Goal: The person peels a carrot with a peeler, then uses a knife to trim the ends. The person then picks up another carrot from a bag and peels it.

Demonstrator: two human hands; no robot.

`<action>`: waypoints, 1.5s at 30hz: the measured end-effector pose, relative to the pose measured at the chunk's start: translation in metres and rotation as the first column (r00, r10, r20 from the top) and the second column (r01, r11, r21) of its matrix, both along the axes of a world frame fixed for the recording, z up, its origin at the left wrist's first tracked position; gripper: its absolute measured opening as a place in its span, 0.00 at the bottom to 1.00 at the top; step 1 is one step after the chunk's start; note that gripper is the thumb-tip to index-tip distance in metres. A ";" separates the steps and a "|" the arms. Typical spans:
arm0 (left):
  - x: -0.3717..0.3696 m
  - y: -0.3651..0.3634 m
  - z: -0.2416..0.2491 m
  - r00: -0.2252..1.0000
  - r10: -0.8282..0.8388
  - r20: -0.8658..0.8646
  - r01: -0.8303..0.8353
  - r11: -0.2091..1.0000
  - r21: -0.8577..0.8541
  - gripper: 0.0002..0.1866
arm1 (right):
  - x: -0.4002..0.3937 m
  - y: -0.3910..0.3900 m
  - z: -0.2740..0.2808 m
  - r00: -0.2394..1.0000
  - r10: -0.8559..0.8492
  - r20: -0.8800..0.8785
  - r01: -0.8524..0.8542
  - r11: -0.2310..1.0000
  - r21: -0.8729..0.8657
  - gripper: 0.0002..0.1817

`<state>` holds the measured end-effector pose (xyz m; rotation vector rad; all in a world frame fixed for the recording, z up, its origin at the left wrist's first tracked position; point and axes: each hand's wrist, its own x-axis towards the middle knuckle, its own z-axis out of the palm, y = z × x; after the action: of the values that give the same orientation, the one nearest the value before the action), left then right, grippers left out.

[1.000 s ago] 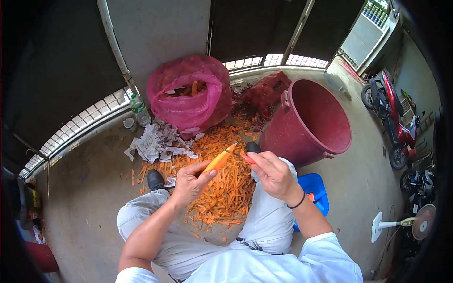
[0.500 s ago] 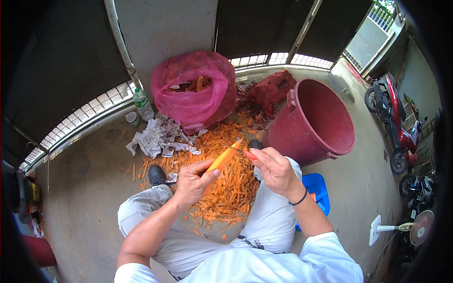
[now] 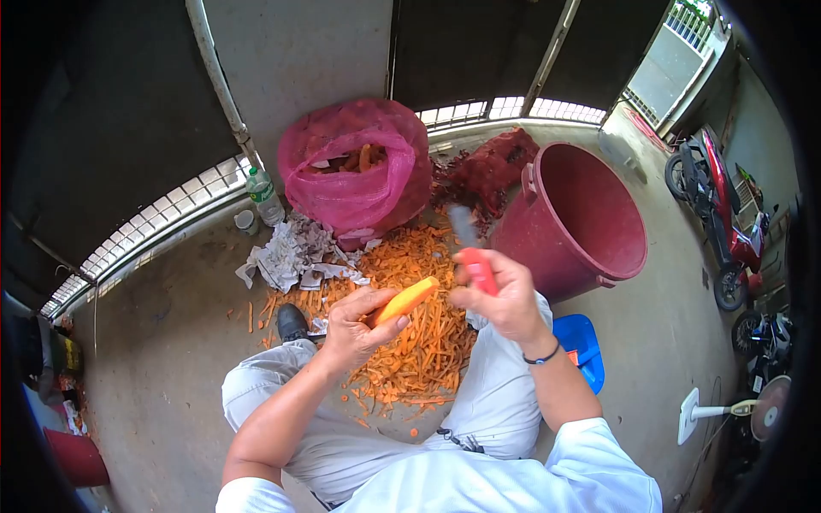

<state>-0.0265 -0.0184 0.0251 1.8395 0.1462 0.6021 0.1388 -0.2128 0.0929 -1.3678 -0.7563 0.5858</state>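
Concrete floor [image 3: 171, 350] all around, with a big pile of orange peelings [image 3: 419, 350] on it, right under the hands. Behind that sat a pink sack [image 3: 346, 198], and a red bucket [image 3: 564, 227] was off to the right. The left hand [image 3: 352, 327] had the carrot [image 3: 409, 298] pinched between thumb and fingers, above the pile. The right hand [image 3: 506, 301] was wrapped round a red-handled knife [image 3: 479, 271], blade pretty blurry but pointing away from the body, not touching the carrot. The carrot's long axis ran slantwise, out of the left hand, forward and rightward. Its free end pointed toward the right hand, which was just beside that tip, while the left gripped the near end.
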 end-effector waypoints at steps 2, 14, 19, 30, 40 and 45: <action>0.002 -0.003 -0.001 0.998 -0.016 -0.065 0.017 1.000 0.020 0.22 | -0.007 0.012 -0.004 0.999 -0.006 0.045 0.006 1.000 0.007 0.22; 0.001 0.004 -0.010 0.887 -0.458 -0.052 0.108 0.316 -0.943 0.24 | 0.046 0.041 -0.035 0.850 0.210 -0.484 -0.161 0.977 0.140 0.10; 0.004 -0.008 -0.004 0.937 -0.349 -0.025 0.058 0.227 -0.972 0.20 | 0.044 0.047 -0.041 0.912 0.077 -0.404 -0.049 0.996 0.080 0.12; 0.006 -0.001 -0.008 0.979 -0.182 -0.089 -0.046 0.229 -0.972 0.24 | -0.031 0.018 -0.023 0.619 0.020 0.785 0.100 0.989 -0.105 0.13; 0.001 -0.002 -0.007 0.982 -0.186 0.001 0.035 0.182 -0.983 0.20 | -0.034 0.018 -0.022 0.612 0.078 0.787 0.114 0.976 -0.185 0.12; 0.000 -0.006 0.002 0.988 -0.152 -0.030 0.004 0.221 -0.975 0.20 | -0.037 0.018 -0.017 0.605 0.130 0.786 0.126 0.959 -0.255 0.11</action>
<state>-0.0261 -0.0248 0.0268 0.5645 0.4132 0.1757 0.1020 -0.1944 0.0756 -1.9336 -1.4421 0.0230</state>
